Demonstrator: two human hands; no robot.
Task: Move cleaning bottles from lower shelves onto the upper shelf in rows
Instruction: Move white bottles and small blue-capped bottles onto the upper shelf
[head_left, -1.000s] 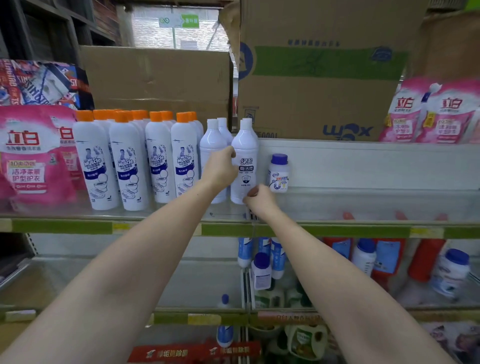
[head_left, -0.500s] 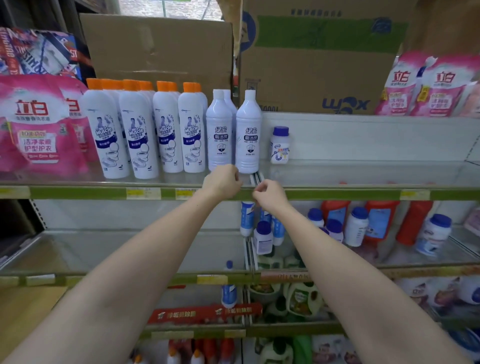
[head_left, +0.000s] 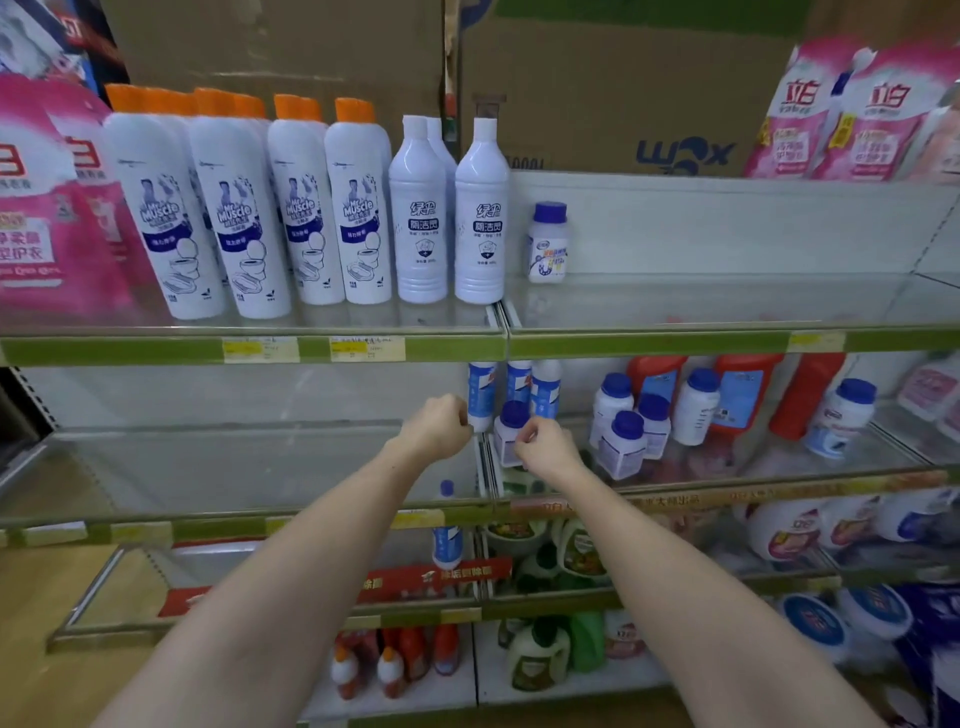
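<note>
The upper shelf holds a row of orange-capped white bottles, then tall white-capped bottles and one small blue-capped jar. Both my hands are down at the second shelf. My left hand has curled fingers and holds nothing, its knuckles right beside a slim white bottle with a blue label. My right hand is also curled and holds nothing, just in front of a small blue-capped jar. Two more slim bottles stand behind it.
Pink refill pouches fill the upper shelf's left end and more stand on the ledge at the top right. Cardboard boxes stand behind. Several blue-capped jars and red bottles crowd the second shelf's right half. Lower shelves hold mixed bottles.
Both hands came off the white-capped bottles on the upper shelf and dropped to the second shelf. The view tilted downward with them.
</note>
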